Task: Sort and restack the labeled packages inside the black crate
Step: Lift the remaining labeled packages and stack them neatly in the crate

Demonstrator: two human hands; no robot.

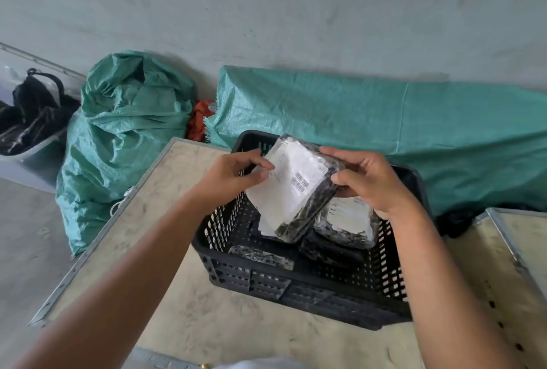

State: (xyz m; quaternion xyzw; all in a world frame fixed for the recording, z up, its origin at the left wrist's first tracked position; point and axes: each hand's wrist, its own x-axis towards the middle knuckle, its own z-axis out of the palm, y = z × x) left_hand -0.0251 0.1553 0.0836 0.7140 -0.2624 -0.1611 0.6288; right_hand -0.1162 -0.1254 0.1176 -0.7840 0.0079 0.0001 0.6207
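Observation:
A black slatted crate (299, 288) stands on a pale board table (165, 191). Above it I hold a dark plastic-wrapped package with a white barcode label (291, 188), tilted, label facing me. My left hand (233, 176) pinches its left edge; my right hand (367, 182) grips its right side. Inside the crate, another labeled package (349, 223) lies at the right on top of a dark one (328, 253). A third wrapped package (260, 257) rests near the front wall. The crate floor under the held package is hidden.
Green woven sacks sit behind the table, one bulging sack (124, 137) at the left and a long one (384, 126) along the wall. A grey bin with black straps (26, 126) is far left. A second board table (521, 250) adjoins on the right.

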